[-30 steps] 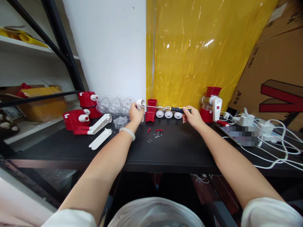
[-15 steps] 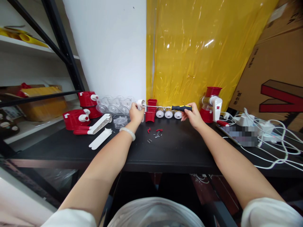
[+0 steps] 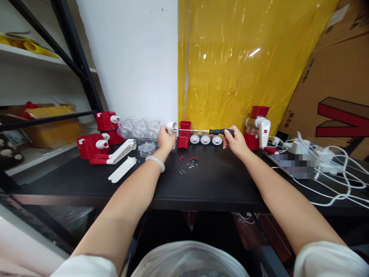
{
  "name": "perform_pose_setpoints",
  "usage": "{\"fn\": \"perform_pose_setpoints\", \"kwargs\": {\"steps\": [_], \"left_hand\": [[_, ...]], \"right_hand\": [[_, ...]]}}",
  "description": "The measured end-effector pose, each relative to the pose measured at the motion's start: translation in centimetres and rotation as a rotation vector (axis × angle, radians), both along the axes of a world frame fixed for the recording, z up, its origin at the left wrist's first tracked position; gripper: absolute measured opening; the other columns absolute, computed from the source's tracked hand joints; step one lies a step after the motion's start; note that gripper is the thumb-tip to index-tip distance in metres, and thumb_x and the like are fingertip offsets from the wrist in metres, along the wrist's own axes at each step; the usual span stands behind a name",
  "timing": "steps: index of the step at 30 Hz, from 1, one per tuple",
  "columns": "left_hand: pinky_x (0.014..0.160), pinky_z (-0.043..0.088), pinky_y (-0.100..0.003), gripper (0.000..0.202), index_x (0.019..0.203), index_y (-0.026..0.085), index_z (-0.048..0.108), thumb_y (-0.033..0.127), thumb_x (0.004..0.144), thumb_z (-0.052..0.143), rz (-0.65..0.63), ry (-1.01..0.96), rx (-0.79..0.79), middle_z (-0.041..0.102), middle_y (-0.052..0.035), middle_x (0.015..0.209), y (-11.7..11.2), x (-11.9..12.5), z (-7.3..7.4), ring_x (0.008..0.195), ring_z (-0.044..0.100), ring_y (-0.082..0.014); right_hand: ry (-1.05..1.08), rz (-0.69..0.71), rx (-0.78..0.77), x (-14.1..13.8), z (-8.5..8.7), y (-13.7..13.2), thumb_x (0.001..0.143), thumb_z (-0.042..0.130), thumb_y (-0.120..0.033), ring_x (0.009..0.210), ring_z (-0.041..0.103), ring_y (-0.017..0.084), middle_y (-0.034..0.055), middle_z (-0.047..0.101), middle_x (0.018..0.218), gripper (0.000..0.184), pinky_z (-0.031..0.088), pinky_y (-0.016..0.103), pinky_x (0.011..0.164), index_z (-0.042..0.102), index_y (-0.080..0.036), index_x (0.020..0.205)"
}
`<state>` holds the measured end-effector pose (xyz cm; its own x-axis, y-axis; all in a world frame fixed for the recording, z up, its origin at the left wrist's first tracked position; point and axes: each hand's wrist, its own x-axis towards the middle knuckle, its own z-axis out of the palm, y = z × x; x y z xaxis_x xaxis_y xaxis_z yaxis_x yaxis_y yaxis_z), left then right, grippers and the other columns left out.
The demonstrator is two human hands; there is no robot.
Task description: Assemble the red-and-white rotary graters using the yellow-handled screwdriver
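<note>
My left hand (image 3: 166, 138) is closed around a white plastic part (image 3: 172, 126) with a round end, held up above the black table. In my right hand (image 3: 235, 141) is a screwdriver (image 3: 216, 132) with a black and yellow handle. Its long shaft lies level and points left, with the tip at the white part; the exact contact is hidden. Below the hands, several small screws (image 3: 191, 166) and two small red pieces (image 3: 194, 159) lie on the table (image 3: 201, 184). Red plastic hoppers (image 3: 182, 142) stand just behind the shaft.
Three metal-coloured drums (image 3: 205, 139) stand at the back. Clear plastic cups (image 3: 138, 132), red bases (image 3: 91, 147) and white handle pieces (image 3: 123, 169) sit to the left. On the right are an assembled red and white grinder (image 3: 264, 130), a phone (image 3: 294, 164) and tangled white cables (image 3: 343, 184).
The fingers of my right hand have shifted slightly around the screwdriver handle, which looks turned. My left hand and the white part have stayed in place.
</note>
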<state>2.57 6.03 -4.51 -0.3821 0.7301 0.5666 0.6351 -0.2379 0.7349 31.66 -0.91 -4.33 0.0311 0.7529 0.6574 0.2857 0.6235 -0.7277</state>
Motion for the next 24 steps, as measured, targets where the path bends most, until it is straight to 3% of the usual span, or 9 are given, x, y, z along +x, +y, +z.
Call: {"fn": "perform_pose_setpoints", "kwargs": {"steps": [7,15,19,24], "left_hand": [[0.074,0.045,-0.029,0.027,0.088,0.022,0.050,0.031,0.072,0.069,0.002,0.011,-0.010,0.062,-0.0005,0.080,-0.21,0.10,0.03,0.081,0.061,-0.0197],[0.074,0.045,-0.029,0.026,0.086,0.022,0.050,0.030,0.071,0.069,-0.010,0.021,-0.001,0.062,-0.0002,0.080,-0.30,0.15,0.00,0.080,0.061,-0.0191],[0.072,0.045,-0.029,0.026,0.086,0.022,0.049,0.030,0.071,0.069,-0.006,0.023,-0.006,0.062,-0.0006,0.081,-0.20,0.12,-0.01,0.081,0.061,-0.0194],[0.071,0.044,-0.029,0.027,0.085,0.022,0.049,0.031,0.071,0.069,0.004,0.019,0.009,0.061,-0.0004,0.080,0.11,0.03,-0.18,0.079,0.061,-0.0197]], "right_hand": [[-0.061,-0.068,-0.010,0.26,0.12,-0.22,0.083,0.052,-0.068,0.035,0.049,0.015,-0.0062,0.048,0.041,0.047,0.039,0.031,0.042,0.037,-0.025,0.070],[0.097,0.109,-0.068,-0.06,0.29,-0.49,0.079,0.057,-0.060,0.045,0.059,0.019,-0.0048,0.060,0.063,0.045,0.043,0.032,0.045,0.035,-0.029,0.104],[0.110,0.113,-0.044,-0.18,0.37,-0.48,0.079,0.059,-0.058,0.043,0.058,0.018,-0.0058,0.058,0.059,0.041,0.042,0.031,0.044,0.036,-0.028,0.095],[0.047,0.052,-0.011,-0.07,0.37,-0.45,0.081,0.055,-0.067,0.040,0.054,0.017,-0.0063,0.054,0.049,0.044,0.042,0.031,0.043,0.037,-0.027,0.080]]}}
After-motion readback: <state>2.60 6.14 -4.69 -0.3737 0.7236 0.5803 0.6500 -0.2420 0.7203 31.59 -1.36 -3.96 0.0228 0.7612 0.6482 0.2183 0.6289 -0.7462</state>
